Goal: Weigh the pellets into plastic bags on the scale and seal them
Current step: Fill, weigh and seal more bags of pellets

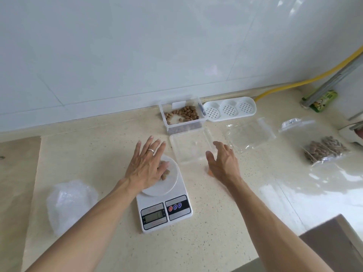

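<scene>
A white digital scale (pixel 176 214) stands on the counter in front of me. My left hand (pixel 146 164) lies flat over its round platform with straight, spread fingers, and a few brown pellets (pixel 165 174) show under the palm. My right hand (pixel 223 162) hovers open beside the scale, near a clear container lid (pixel 191 148). Behind the lid a clear box (pixel 181 115) holds more pellets. An empty clear plastic bag (pixel 250 135) lies to the right, and farther right lies a bag filled with pellets (pixel 324 149).
A white perforated tray (pixel 229 108) sits against the tiled wall. A crumpled heap of plastic bags (pixel 71 201) lies at the left. A yellow hose (pixel 306 80) and a green packet (pixel 322 100) are at the back right. A brown box corner (pixel 334 238) juts in at the bottom right.
</scene>
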Demonstrator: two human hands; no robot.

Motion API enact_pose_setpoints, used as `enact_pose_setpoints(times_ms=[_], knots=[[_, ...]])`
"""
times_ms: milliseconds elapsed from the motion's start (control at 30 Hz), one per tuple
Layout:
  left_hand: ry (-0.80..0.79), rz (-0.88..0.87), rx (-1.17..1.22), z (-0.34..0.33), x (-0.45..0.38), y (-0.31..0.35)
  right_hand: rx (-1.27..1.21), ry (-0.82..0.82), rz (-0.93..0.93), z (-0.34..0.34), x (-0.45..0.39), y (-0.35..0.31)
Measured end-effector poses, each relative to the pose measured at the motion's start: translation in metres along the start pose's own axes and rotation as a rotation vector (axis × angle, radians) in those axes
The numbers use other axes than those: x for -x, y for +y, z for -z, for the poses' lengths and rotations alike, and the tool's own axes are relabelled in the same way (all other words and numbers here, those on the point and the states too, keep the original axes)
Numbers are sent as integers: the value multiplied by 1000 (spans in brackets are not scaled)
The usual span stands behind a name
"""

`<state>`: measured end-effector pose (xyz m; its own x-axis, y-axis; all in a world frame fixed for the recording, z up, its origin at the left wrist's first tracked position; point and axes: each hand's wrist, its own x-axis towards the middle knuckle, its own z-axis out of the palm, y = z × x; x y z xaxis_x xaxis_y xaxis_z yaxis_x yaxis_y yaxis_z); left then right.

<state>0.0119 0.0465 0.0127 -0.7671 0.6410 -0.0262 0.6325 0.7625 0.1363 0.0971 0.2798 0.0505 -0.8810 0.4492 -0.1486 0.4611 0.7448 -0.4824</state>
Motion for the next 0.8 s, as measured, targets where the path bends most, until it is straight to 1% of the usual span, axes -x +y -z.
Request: enact_pose_setpoints(times_ms=[133, 200, 300, 367, 433, 500, 600, 800], knots=[[-49, -73, 33, 5, -42, 21, -237, -76, -201, 8, 6, 25], [-115, -85, 57, 9, -62, 33, -327, -138, -273, 5, 10, 32], [-275, -17, 161, 11, -86, 47, -468, -206, -349, -4, 15, 37], [-380, 46, 298, 8, -94, 51, -572, -282, -371, -8, 18, 35], [-442, 111, 428, 9, -96, 55, -614, -347, -370, -11, 20, 30], [-429, 129, 483, 15, -96, 56, -650, -374, -385, -12, 21, 24], [-350, 108, 542, 33, -95, 54, -718, -378, -388, -1, 15, 14], [-111, 101, 809, 91, -92, 48, -873, -249, -261, 40, 4, -19]])
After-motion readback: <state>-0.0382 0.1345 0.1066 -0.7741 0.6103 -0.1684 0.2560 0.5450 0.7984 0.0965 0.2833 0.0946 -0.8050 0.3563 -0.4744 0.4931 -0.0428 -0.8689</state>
